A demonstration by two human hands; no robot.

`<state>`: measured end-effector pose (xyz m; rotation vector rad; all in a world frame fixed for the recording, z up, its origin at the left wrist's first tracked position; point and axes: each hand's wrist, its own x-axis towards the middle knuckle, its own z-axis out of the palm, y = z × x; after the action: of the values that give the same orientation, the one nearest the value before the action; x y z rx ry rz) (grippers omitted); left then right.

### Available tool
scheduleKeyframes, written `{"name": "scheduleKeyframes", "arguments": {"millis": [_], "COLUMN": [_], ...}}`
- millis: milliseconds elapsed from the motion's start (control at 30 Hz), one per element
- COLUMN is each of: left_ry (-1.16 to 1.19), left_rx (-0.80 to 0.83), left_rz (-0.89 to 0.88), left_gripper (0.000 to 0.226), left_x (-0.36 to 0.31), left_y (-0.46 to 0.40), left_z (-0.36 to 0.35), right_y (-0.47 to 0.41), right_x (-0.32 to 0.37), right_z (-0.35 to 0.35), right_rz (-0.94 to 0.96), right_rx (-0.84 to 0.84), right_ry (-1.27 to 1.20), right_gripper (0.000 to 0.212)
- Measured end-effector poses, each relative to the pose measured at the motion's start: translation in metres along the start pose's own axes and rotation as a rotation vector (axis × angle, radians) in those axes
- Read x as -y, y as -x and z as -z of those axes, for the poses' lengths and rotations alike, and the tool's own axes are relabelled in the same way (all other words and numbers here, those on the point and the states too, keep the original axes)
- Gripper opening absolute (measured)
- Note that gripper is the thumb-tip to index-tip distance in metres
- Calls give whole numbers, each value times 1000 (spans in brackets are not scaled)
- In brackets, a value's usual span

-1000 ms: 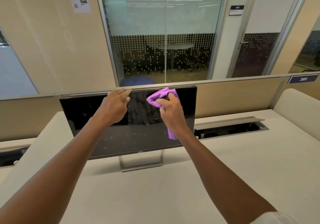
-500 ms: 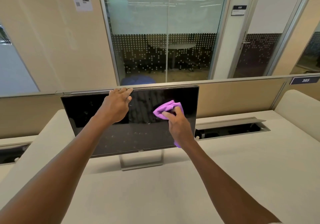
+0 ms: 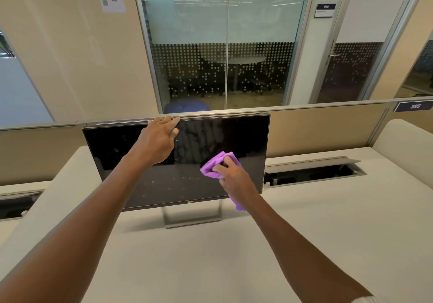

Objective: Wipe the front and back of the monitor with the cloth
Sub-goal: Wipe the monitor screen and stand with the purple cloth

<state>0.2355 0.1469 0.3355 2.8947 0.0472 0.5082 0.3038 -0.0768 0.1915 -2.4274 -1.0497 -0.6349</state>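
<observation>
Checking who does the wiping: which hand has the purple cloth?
The right hand grips the purple cloth against the monitor screen; the left hand holds its top edge.

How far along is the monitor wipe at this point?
Nothing looks finished: smudges and spots show across the lower screen of the monitor. In hand: the right hand presses the purple cloth against the right half of the screen, while the left hand grips the top edge. Left: the rest of the front and the whole back, which faces away.
</observation>
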Motion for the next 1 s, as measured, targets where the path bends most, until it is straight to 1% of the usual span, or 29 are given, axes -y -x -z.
{"name": "scheduleKeyframes", "arguments": {"millis": [100, 233, 300, 367, 433, 500, 567, 667, 767, 833, 900, 1000], "left_ry": [4, 7, 1, -7, -10, -7, -9, -20, -17, -16, -13, -7], "left_rx": [0, -8, -15, -23, -24, -21, -13, -1, 3, -2, -8, -11], "left_rz": [-5, 4, 14, 16, 9, 4, -2, -8, -7, -10, -15, -10], "left_gripper": [46, 46, 46, 46, 46, 46, 46, 46, 46, 46, 46, 45], "left_x": [1, 0, -1, -3, -3, -1, 0, 1, 2, 2, 2, 1], "left_y": [-1, 0, -1, -1, -1, 0, 0, -1, -2, -2, -3, -2], "left_z": [-1, -2, -1, -1, -1, -2, -1, -1, -1, -1, -2, -1], "right_y": [-4, -41, -57, -58, -44, -25, -8, 5, -4, -22, -43, -64], "right_x": [-12, 1, 14, 23, 25, 18, 7, -14, -30, -32, -25, -4], "right_z": [13, 34, 32, 22, 10, 0, -3, 5, 24, 39, 51, 54], "right_rz": [-113, -125, -94, -47, 6, 13, -34, -130, -266, -301, -260, -156], "right_rx": [-113, -199, -187, -140, -79, -31, -38, -116, -197, -263, -309, -254], "right_ry": [-13, -55, -76, -63, -50, -40, -28, -39, -57, -97, -147, -172], "right_gripper": [17, 24, 28, 28, 24, 20, 18, 16, 22, 28, 31, 34]}}
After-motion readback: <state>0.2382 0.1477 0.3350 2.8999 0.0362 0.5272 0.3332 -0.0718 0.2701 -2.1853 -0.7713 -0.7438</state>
